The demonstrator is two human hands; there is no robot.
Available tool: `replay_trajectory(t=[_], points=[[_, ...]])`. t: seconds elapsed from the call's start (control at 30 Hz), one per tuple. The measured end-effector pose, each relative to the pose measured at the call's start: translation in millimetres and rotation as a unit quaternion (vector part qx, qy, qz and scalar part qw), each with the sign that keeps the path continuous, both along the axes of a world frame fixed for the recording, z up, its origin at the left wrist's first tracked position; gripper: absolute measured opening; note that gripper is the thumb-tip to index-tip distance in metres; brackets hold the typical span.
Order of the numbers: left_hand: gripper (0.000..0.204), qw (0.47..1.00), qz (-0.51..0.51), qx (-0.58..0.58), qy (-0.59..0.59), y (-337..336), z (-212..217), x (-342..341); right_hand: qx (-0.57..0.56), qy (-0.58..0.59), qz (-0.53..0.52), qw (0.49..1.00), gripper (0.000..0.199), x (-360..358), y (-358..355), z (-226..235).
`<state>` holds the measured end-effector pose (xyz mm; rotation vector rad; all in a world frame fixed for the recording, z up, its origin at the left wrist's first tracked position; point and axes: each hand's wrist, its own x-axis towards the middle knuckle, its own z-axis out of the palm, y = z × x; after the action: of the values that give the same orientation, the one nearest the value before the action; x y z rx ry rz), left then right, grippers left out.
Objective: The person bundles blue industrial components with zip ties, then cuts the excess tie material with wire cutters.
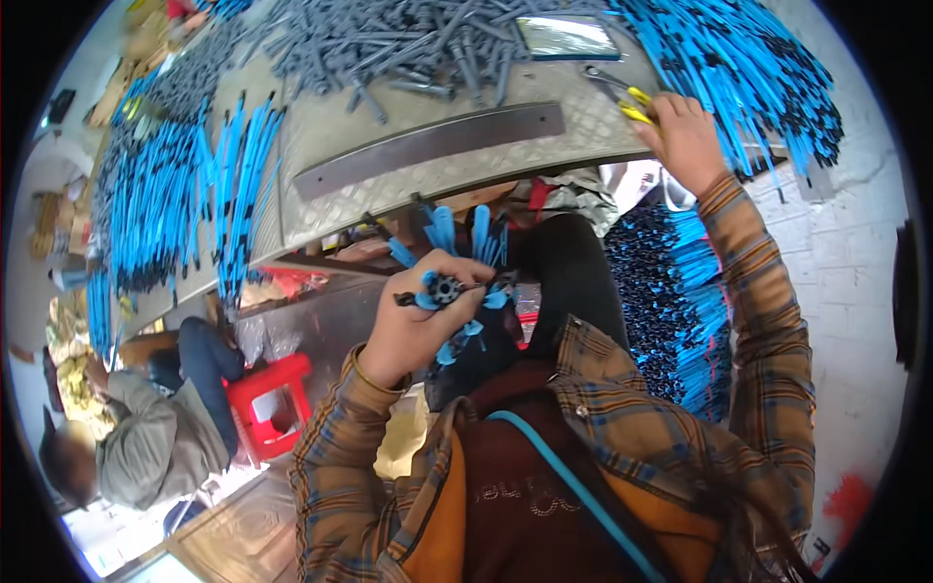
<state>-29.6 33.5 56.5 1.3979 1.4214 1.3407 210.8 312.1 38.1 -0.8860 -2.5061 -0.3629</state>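
My left hand (413,316) is closed round a bundle of blue strips (442,228) in front of my body. A round black ribbed hub (444,290) shows among its fingers, with blue flaps sticking out around it; the exact kind of thing is unclear. At the table's right side, my right hand (688,141) is closed on yellow-handled pliers (637,102), whose metal jaws point left and away from me. A long dark metal bar (432,151) lies along the near edge of the table (593,121).
Grey plastic parts (408,44) are heaped at the back. Long blue-and-black pieces lie in a pile (739,68) at right and in rows (160,204) at left. More stand bundled beside my leg (671,311). Another person (165,437) sits at lower left near a red stool (267,403).
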Motion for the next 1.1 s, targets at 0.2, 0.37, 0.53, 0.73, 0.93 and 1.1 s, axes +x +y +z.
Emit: replay_trajectory(t=[0.2, 0.37, 0.53, 0.73, 0.93, 1.1], points=[[0.013, 0.997, -0.003, -0.073, 0.036, -14, 0, -9, -0.251, 0.080, 0.058, 0.963, 0.018, 11, -10, 6], [0.025, 0.994, -0.029, -0.102, 0.009, -8, -4, -10, -0.511, 0.015, 0.314, 0.800, 0.016, 2, -95, 37], [0.037, 0.988, -0.049, -0.143, 0.031, 0, 4, -6, -0.408, -0.086, 0.343, 0.842, 0.027, -26, -117, 37], [0.041, 0.987, -0.066, -0.111, 0.095, 2, 1, -8, -0.320, -0.115, 0.314, 0.886, 0.037, -32, -122, 43], [0.044, 0.987, -0.079, -0.114, 0.077, 3, -2, -10, -0.310, -0.131, 0.326, 0.883, 0.037, -34, -117, 45], [0.043, 0.984, -0.085, -0.145, 0.065, 5, 1, -12, -0.319, -0.146, 0.341, 0.872, 0.035, -35, -112, 40]])
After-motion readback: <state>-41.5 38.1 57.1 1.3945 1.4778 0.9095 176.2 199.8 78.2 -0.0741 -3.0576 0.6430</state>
